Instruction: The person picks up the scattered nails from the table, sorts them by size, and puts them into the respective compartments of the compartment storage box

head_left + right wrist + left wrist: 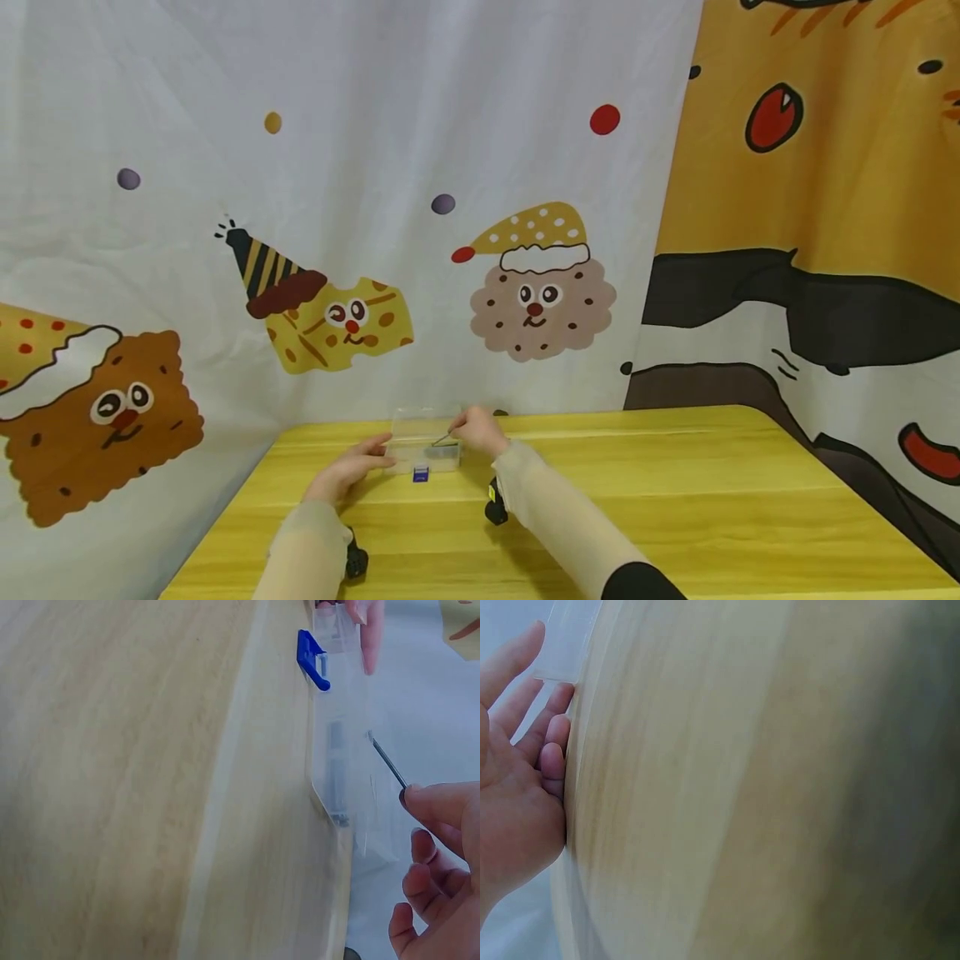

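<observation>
A clear plastic box with its lid raised stands near the back of the table. A blue latch sticks out from its front side. My left hand rests against the box's left end, thumb and forefinger extended and the lower fingers bent in the left wrist view. Between thumb and forefinger, my right hand pinches a thin dark metal rod. The rod slants over the box, its far tip overlapping the clear plastic. Small grey contents show blurred inside the box's right part.
The yellow wood-grain table stretches out to the right and toward me. Directly behind its back edge hangs a white curtain printed with cartoon figures. A black wrist camera sits under the right forearm, close over the tabletop.
</observation>
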### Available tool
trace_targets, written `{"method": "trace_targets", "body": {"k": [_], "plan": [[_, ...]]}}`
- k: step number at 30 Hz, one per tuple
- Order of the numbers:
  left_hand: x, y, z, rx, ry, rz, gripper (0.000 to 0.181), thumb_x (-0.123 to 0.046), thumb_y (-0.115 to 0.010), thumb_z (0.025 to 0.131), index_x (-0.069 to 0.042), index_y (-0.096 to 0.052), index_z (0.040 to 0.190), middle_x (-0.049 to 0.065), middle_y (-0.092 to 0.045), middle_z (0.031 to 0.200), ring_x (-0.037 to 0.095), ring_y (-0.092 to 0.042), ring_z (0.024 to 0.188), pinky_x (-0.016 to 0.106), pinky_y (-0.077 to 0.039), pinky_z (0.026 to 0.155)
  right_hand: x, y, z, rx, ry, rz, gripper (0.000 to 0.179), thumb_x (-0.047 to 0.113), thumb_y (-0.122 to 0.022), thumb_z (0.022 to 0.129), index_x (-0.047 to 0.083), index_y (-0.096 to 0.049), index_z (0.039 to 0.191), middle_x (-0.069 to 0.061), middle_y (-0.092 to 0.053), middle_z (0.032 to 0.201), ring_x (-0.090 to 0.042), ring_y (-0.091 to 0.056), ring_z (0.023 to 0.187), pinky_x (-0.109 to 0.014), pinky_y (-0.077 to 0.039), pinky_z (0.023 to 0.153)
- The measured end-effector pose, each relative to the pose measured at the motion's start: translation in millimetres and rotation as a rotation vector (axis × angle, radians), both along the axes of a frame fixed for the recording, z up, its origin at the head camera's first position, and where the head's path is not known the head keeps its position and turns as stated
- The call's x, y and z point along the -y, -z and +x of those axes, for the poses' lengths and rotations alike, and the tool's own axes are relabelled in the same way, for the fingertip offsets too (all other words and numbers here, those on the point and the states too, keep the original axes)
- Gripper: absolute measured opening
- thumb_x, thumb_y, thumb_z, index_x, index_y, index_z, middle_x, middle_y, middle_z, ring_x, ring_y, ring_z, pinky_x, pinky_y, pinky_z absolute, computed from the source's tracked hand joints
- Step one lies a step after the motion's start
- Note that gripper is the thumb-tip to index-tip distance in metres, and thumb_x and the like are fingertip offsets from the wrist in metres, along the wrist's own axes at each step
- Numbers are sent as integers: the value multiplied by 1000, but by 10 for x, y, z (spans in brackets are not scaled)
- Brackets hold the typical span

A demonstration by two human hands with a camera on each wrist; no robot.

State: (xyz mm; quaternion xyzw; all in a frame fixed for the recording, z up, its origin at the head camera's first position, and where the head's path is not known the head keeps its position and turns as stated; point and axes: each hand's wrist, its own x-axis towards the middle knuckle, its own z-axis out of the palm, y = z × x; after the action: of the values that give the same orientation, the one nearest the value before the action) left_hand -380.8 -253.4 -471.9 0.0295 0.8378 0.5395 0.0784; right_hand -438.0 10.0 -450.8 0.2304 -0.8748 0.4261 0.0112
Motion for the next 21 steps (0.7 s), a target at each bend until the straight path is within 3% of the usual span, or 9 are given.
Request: {"method": "trace_targets", "body": {"k": [5,12,21], "plan": [[-2,1,2,2,-1,-2,70,-17,-69,90,-3,-36,149,32,-34,145,47,-31,135,63,-22,108,52,28,-9,-54,4,50,10,7,-68,88,4,-78,89,-6,-72,87,-12,-60,64,-30,-52,62],[-7,-7,14,6,4,-1,71,-19,-71,89,-3,-36,149,32,-34,146,46,-30,135,62,-22,108,128,-22,91,-73,-1,94,10,5,-68,88,2,-78,88,-7,-73,88,-19,-67,77,-35,-55,68],[-15,-16,20,9,3,-10,69,-18,-68,91,-4,-35,150,32,-33,147,46,-30,136,62,-23,108,159,9,61,-105,35,159,10,10,-70,88,8,-79,85,-3,-73,86,-18,-67,79,-34,-55,71]]}}
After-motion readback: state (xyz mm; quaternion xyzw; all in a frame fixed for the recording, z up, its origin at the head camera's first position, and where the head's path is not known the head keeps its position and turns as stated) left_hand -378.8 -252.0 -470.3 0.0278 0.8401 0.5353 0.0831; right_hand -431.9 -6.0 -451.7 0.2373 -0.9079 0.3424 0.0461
